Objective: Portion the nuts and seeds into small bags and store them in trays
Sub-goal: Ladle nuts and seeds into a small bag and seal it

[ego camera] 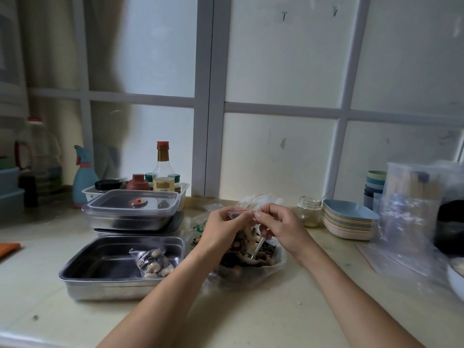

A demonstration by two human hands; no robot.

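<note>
Both hands, left (221,228) and right (278,226), pinch the bag (244,228) top; press evenly along the seal, keeping nuts inside.

A sauce bottle (163,167) stands upright; stacked plates (349,219) beside a jar (309,211).

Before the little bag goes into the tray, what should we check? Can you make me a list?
1. Both hands hold the small bag: ok. The left hand and the right hand pinch its top edge.
2. Nuts are inside it: ok, they show between the hands.
3. Its red zip strip is pressed shut all the way: cannot tell, the fingers cover it.
4. The open tray has no lid on: ok.
5. The tray has room: ok, only one filled bag lies in it, on its right side.
</note>
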